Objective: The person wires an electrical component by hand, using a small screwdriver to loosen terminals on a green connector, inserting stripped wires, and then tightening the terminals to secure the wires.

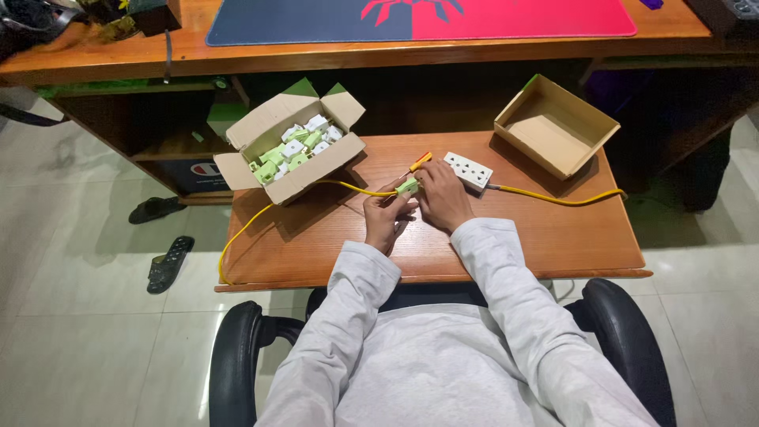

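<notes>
1. My left hand (385,217) sits at the centre of the frame, its grip closed on a small green plug (408,187) fitted at the end of a yellow cable (245,229).
2. My right hand (443,198) is just beside it, fingers curled shut around an orange-handled screwdriver (420,162), with the tip aimed toward the plug; the handle pokes out above my knuckles.
3. The plug is held just above the wooden worktop (553,237), touching both hands, with a white socket strip (468,171) just right of them.
4. An open carton of green and white plugs (292,146) stands at upper left; an empty carton (553,126) at upper right.
5. Risk, as I judge it: the screwdriver tip could slip off the small plug and jab my left fingers, since the plug is steadied by fingertips only.
6. The cable loops off the worktop's left edge; its weight could tug the plug askew.
7. Any loosened screw could roll off onto the tiled floor (79,332).
</notes>
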